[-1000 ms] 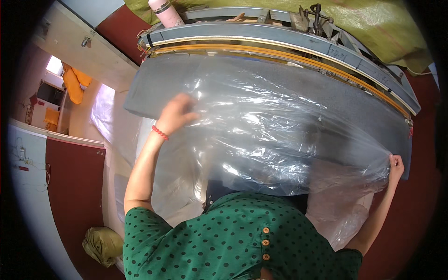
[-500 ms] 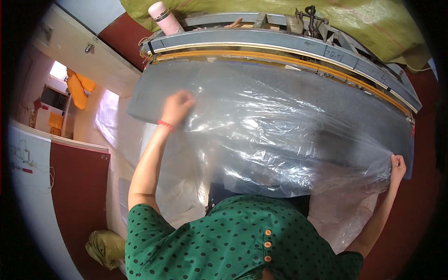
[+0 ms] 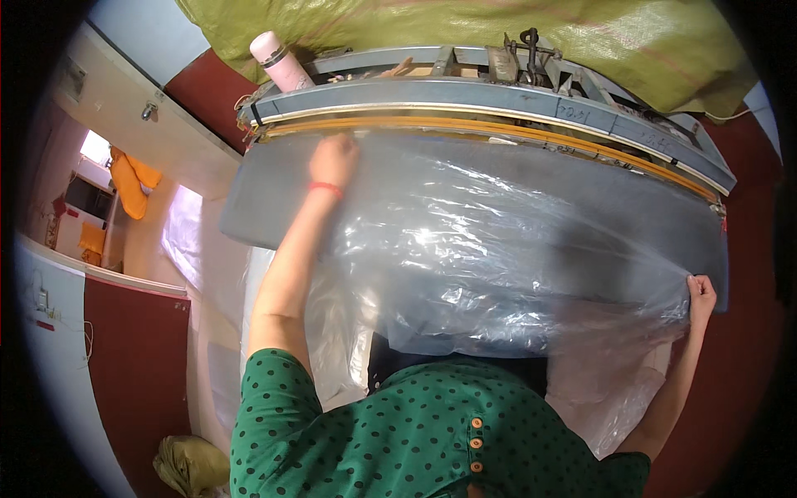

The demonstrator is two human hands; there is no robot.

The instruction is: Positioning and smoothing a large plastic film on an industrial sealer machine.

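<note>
A wide clear plastic film lies wrinkled and shiny over a flat grey work surface in front of me. My left hand, a red bead bracelet at its wrist, is near the far left of that surface, just short of the orange strips. Its fingers are curled in at the film's left part; motion blurs them somewhat. At the right end, my right hand pinches the film's edge between thumb and fingers, and taut creases fan out from there. The film's near part hangs down before my body.
Behind the surface runs a long grey metal bar with orange strips. A pink bottle leans at its left, and a dark metal clamp stands farther right. Yellow-green sheeting covers the back. An open door is at left.
My left hand has moved forward and slightly right, toward the orange strips, and the film's far left part is spread smoother. My right hand keeps its pinch almost in place.
</note>
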